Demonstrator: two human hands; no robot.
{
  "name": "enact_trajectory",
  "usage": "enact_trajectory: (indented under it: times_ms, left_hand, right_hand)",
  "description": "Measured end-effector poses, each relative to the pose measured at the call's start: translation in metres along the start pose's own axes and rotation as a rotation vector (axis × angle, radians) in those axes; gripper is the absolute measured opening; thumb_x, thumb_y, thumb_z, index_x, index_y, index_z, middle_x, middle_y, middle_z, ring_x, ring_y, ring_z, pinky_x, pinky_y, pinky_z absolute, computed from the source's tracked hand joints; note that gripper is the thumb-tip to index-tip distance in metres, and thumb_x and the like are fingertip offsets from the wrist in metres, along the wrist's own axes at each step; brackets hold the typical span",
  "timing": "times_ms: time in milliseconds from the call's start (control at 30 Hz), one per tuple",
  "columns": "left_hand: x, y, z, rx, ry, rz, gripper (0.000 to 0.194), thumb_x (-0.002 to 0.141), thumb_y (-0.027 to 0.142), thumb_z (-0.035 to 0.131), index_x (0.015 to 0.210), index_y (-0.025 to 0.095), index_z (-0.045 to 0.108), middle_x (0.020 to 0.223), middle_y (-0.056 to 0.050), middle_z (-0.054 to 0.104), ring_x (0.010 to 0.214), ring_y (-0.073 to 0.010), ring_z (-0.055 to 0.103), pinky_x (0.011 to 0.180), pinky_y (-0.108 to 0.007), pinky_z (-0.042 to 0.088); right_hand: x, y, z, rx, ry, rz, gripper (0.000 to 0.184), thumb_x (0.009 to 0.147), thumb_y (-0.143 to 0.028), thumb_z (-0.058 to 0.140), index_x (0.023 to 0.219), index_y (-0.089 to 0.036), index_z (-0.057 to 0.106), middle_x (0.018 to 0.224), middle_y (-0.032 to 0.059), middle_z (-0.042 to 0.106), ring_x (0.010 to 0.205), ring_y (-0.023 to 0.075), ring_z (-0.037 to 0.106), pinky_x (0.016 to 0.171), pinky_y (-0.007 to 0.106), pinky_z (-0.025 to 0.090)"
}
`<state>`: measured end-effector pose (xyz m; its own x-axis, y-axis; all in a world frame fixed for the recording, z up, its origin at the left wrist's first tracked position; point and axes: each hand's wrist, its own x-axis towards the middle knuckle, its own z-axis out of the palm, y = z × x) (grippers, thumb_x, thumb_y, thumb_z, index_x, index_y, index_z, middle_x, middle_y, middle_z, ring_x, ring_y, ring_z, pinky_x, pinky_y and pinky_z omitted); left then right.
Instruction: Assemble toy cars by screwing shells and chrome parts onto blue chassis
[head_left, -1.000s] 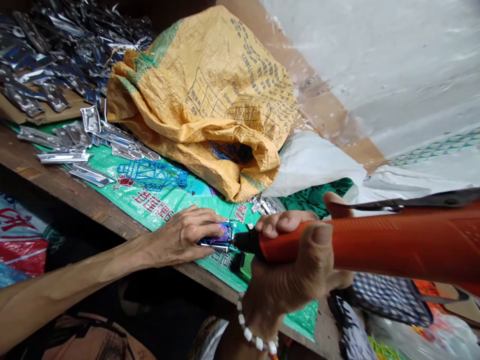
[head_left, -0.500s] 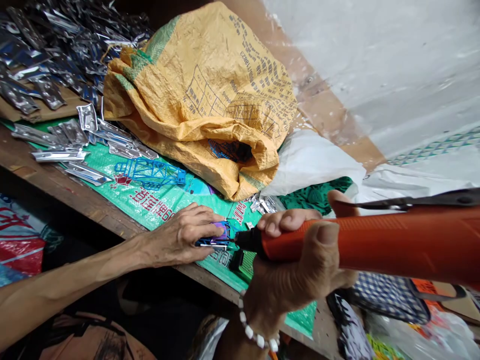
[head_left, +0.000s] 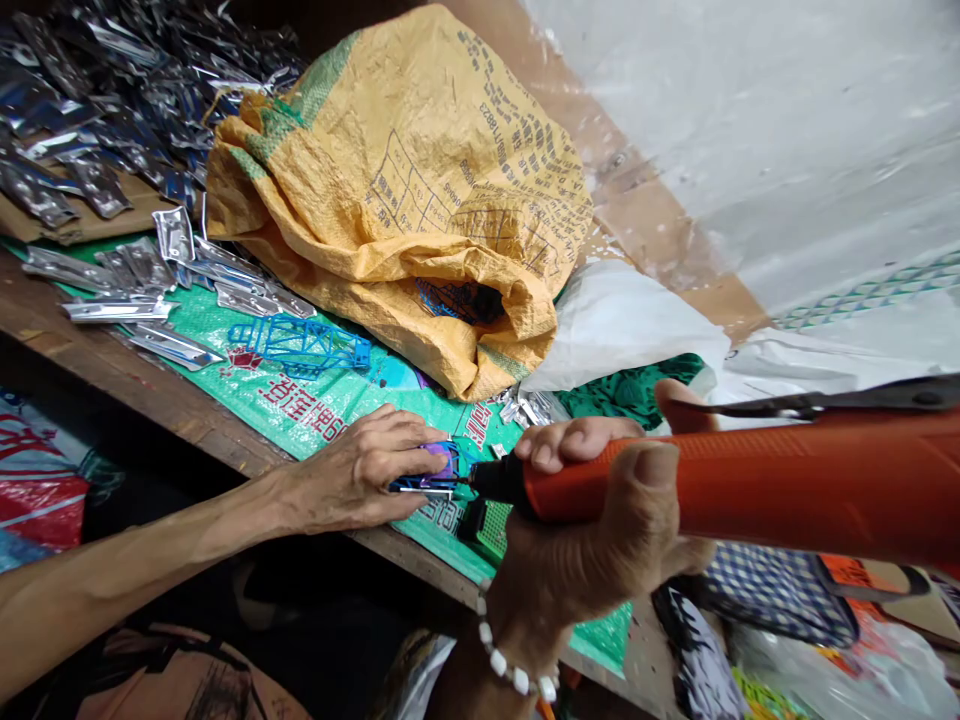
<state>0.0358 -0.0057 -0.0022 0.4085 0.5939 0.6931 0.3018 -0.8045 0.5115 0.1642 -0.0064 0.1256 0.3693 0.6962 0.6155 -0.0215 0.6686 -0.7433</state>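
Note:
My left hand (head_left: 375, 470) is closed around a small blue frame with a purple part (head_left: 441, 462) and a shiny metal edge, pressing it against the green sheet (head_left: 289, 405); the fingers cover much of it. An orange electric screwdriver (head_left: 780, 490) with a black nose lies in my right hand (head_left: 600, 510), whose fingers wrap its body. Its tip points left and meets the right end of the blue frame; the exact contact point is too small to make out. Farther left on the sheet lies another blue open-work frame (head_left: 300, 345).
Bent metal plates (head_left: 172, 345) lie loose at left, below a large heap of them (head_left: 97, 100). A yellow woven sack (head_left: 420, 200) stands behind my hands. Small metal pieces (head_left: 532, 408) and a green mesh basket (head_left: 491, 530) are near the screwdriver. The wooden table edge (head_left: 247, 455) runs in front.

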Motion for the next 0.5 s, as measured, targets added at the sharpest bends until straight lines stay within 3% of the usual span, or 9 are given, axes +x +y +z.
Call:
enact_trajectory:
  times_ms: [67, 133, 200, 367, 500]
  left_hand:
    - [-0.002, -0.002, 0.002, 0.026, -0.005, 0.011, 0.027, 0.092, 0.022, 0.068, 0.119, 0.019, 0.064, 0.128, -0.013, 0.071, 0.115, -0.0283, 0.065, 0.096, -0.043, 0.048]
    - [-0.004, -0.003, 0.003, 0.051, -0.026, 0.01, 0.03, 0.092, 0.024, 0.069, 0.122, 0.02, 0.064, 0.131, -0.012, 0.069, 0.117, -0.0288, 0.064, 0.098, -0.044, 0.048]
    - [-0.005, -0.003, 0.003, 0.071, -0.045, 0.007, 0.033, 0.092, 0.025, 0.069, 0.124, 0.022, 0.063, 0.132, -0.012, 0.068, 0.118, -0.029, 0.063, 0.099, -0.045, 0.048]
    - [-0.004, -0.003, 0.001, 0.078, -0.034, 0.03, 0.032, 0.093, 0.023, 0.066, 0.125, 0.021, 0.064, 0.131, -0.013, 0.069, 0.116, -0.029, 0.065, 0.097, -0.046, 0.05]
    - [-0.003, -0.002, 0.0, 0.075, -0.042, 0.036, 0.032, 0.093, 0.022, 0.066, 0.124, 0.02, 0.064, 0.13, -0.014, 0.069, 0.116, -0.0303, 0.065, 0.096, -0.047, 0.051]
  right_hand:
    - [0.001, -0.001, -0.002, 0.016, 0.015, 0.018, 0.018, 0.082, -0.022, 0.071, 0.1, -0.022, 0.068, 0.059, -0.0074, 0.055, 0.045, 0.0095, 0.049, 0.044, 0.025, 0.047]
    - [0.001, -0.002, -0.003, 0.007, 0.024, 0.039, 0.009, 0.081, -0.025, 0.072, 0.087, -0.022, 0.067, 0.06, -0.0067, 0.054, 0.044, 0.0093, 0.048, 0.043, 0.026, 0.047]
    - [0.001, -0.003, -0.004, -0.016, 0.035, 0.041, 0.011, 0.081, -0.027, 0.073, 0.076, -0.022, 0.064, 0.06, -0.0063, 0.053, 0.044, 0.0091, 0.048, 0.043, 0.027, 0.047]
    - [0.005, -0.006, -0.004, 0.005, 0.052, 0.034, 0.013, 0.079, -0.03, 0.075, 0.083, -0.023, 0.065, 0.059, -0.0072, 0.054, 0.044, 0.01, 0.048, 0.043, 0.027, 0.046]
    - [0.012, -0.005, -0.006, -0.002, 0.087, 0.043, 0.021, 0.078, -0.032, 0.077, 0.071, -0.019, 0.062, 0.059, -0.0059, 0.055, 0.045, 0.0089, 0.048, 0.044, 0.026, 0.045]
